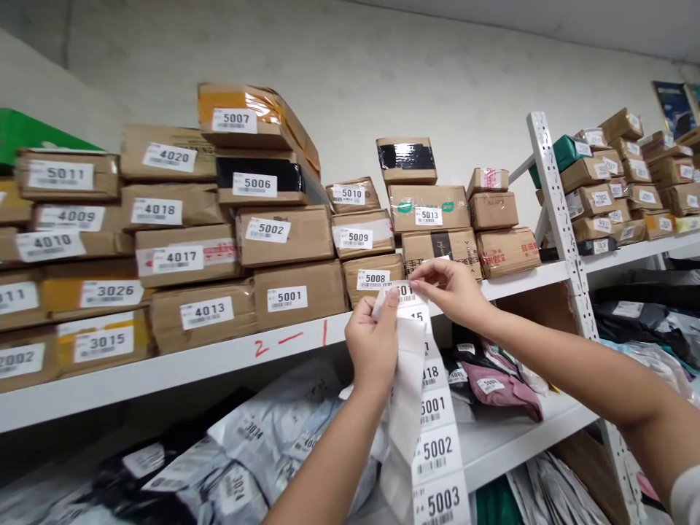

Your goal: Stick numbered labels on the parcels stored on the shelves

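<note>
In my left hand (377,335) is a long strip of numbered barcode labels (434,452), gripped between thumb and fingers near its top. The strip hangs down in front of the shelf, with its blank backing folded over part of it. My right hand (451,288) pinches the corner of the top label (405,293), whose number is partly covered. Just behind my hands stands a small carton labelled 5008 (374,278). To its right, a carton with dark printing and a black tape band (437,251) is partly hidden by my right hand.
Stacked labelled cartons, such as 5001 (298,295) and 5013 (429,204), line the white shelf (219,357). Bagged parcels (257,437) fill the level below, with a pink bag (503,386) at right. A perforated upright (558,189) stands beside my right forearm.
</note>
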The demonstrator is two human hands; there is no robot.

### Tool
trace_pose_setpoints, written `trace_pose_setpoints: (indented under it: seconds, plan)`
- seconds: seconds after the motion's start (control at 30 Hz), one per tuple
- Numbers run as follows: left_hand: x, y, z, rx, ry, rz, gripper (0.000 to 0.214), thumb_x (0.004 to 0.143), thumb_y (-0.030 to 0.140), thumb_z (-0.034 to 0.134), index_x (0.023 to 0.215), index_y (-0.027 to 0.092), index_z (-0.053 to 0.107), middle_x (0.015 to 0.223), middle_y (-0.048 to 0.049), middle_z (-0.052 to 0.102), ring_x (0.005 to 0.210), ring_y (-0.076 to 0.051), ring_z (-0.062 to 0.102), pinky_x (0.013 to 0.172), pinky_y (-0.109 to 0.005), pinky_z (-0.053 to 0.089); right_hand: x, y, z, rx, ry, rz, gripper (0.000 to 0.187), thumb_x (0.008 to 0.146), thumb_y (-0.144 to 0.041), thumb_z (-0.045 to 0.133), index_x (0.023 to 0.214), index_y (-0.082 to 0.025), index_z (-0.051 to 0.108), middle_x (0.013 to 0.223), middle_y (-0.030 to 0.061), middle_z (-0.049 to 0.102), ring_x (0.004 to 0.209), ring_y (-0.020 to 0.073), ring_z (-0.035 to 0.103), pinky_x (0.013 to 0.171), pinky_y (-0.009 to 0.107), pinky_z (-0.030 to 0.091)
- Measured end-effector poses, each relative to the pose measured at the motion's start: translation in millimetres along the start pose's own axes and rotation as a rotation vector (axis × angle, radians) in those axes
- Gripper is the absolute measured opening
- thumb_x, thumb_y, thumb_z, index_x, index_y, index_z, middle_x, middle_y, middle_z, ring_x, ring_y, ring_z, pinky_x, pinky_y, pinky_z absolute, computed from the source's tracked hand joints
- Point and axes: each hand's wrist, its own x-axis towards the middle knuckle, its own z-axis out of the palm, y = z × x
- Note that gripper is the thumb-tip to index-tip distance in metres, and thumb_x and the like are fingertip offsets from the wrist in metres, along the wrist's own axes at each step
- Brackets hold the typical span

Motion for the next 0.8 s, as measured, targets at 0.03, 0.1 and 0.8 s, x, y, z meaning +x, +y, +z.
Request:
trace_pose_setpoints:
  seconds: [0.03,0.1,0.8]
  plan:
    - [0.8,0.4,-0.1,-0.013,-0.038,-0.015,0.040,0.066,0.053,0.077,0.073,0.018,0.060,0.065,0.0021,0.062,0.057,-0.012,0.052,0.054,-0.022,0.042,2.4,-1.7,1.4,-0.038,0.015,-0.035,0.012,0.080,-0.031,0.069,0.083,-0.020,0.068,0.082,0.0033,0.070,0.075,0.0152,0.063,0.072,0.031,0.053]
    - [0.3,2.3,-2.0,-0.025,-0.136,-0.058,0.043,0.062,0.052,0.080,0.085,0.017,0.067,0.076,-0.0020,0.069,0.064,-0.015,0.058,0.058,-0.025,0.046,13.7,-4.8,1.5,-0.112,0.033,-0.100,0.007,0.082,-0.026,0.067,0.080,-0.020,0.068,0.084,0.0032,0.070,0.077,0.0153,0.064,0.074,0.031,0.053]
    - [-103.5,-44.6,-96.5,0.437,-0.560,0.161,0.041,0.081,0.043,0.064,0.048,0.021,0.049,0.043,0.0030,0.042,0.042,-0.011,0.041,0.045,-0.024,0.032,212.7,-16.3,-39.2,-1.053,0.555,-0.256,0.032,0.093,-0.007,0.037,0.116,-0.008,0.059,0.121,0.0167,0.050,0.118,0.0294,0.051,0.093,0.044,0.041]
